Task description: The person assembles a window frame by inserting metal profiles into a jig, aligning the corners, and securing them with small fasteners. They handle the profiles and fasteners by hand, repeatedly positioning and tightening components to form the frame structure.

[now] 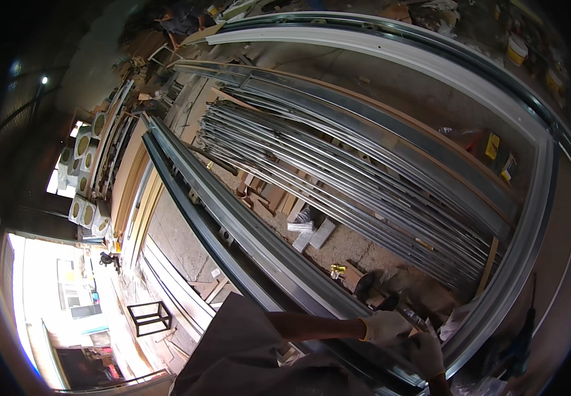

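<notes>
long grey metal rail (259,245) on the left, left hand (383,327) then right hand (427,355) down by its lower end

rail's long axis slants from upper left down toward the hands. left forearm (321,326) lies almost level over it; right hand points up from below, nearer the pale side rail (530,241). fingers look bunched, can't tell around what.

Left hand (386,327) and right hand (427,354) (gloved) are near a metal frame (537,211)
</notes>
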Motion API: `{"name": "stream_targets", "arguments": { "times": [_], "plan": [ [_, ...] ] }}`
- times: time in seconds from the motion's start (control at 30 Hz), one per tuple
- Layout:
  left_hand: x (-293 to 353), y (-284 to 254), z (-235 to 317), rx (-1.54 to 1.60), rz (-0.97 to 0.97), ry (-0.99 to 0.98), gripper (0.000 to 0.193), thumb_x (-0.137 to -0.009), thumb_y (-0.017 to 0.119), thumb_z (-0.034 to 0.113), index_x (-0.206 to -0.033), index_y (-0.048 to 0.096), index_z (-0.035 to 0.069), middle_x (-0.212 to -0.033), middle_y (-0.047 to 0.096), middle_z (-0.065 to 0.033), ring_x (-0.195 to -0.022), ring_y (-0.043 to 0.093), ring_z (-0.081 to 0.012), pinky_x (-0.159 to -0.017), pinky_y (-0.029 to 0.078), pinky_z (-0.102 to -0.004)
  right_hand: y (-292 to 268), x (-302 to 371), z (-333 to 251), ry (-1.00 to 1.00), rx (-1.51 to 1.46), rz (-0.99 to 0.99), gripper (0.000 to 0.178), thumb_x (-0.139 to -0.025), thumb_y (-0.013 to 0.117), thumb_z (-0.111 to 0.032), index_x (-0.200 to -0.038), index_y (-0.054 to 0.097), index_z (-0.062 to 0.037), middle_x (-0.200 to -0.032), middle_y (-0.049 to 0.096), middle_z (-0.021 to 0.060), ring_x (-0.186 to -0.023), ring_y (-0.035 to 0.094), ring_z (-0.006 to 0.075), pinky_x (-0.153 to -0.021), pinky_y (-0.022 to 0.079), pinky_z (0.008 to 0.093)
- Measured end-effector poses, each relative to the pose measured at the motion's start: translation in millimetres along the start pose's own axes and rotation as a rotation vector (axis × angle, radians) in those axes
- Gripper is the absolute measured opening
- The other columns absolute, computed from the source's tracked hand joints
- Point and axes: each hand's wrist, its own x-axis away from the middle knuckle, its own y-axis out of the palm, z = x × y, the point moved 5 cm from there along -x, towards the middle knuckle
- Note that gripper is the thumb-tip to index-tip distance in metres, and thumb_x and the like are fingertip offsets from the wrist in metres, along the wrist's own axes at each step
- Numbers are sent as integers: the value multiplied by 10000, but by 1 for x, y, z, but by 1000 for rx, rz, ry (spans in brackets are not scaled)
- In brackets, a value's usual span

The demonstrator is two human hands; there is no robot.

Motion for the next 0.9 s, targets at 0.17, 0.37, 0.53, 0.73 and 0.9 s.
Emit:
{"name": "stream_targets", "arguments": {
  "times": [0.17,0.37,0.53,0.73,0.9],
  "plan": [
    [5,-7,11,18,77,36,296,-964,633,356,-956,687,64,-809,689,-213,-808,690,-453,-698,513,-570,-15,6,-23,-40,27,10,234,-902,708,-209,-972,785,1,-938,754,229,-913,738,415,-822,574,461],
    [12,-20,28,-81,71,-2,359,-999,607,394,-956,679,45,-797,688,-206,-805,696,-446,-689,511,-585,-28,-2,-20,-112,-48,-225,239,-937,707,-168,-1112,806,-40,-1013,779,217,-947,775,322,-869,588,380],
    [9,-16,26,-102,87,8,382,-1008,594,408,-959,674,37,-796,693,-205,-801,705,-446,-687,523,-582,-27,-11,-6,-120,-55,-394,222,-974,694,-174,-1123,804,-51,-1027,787,183,-949,771,269,-883,581,365],
    [13,-16,27,-101,100,-25,357,-995,605,398,-956,679,51,-777,691,-202,-780,708,-447,-674,524,-592,-29,-2,-21,-234,-80,-416,283,-1002,659,-191,-1247,743,-77,-1127,764,167,-1045,742,309,-930,560,392],
    [12,-20,30,-86,81,-30,350,-987,614,402,-956,698,64,-780,697,-200,-775,710,-449,-678,534,-592,-29,0,-26,-353,-8,-405,323,-1025,602,-217,-1303,701,-88,-1161,743,178,-1071,715,377,-940,548,451]
  ]
}}
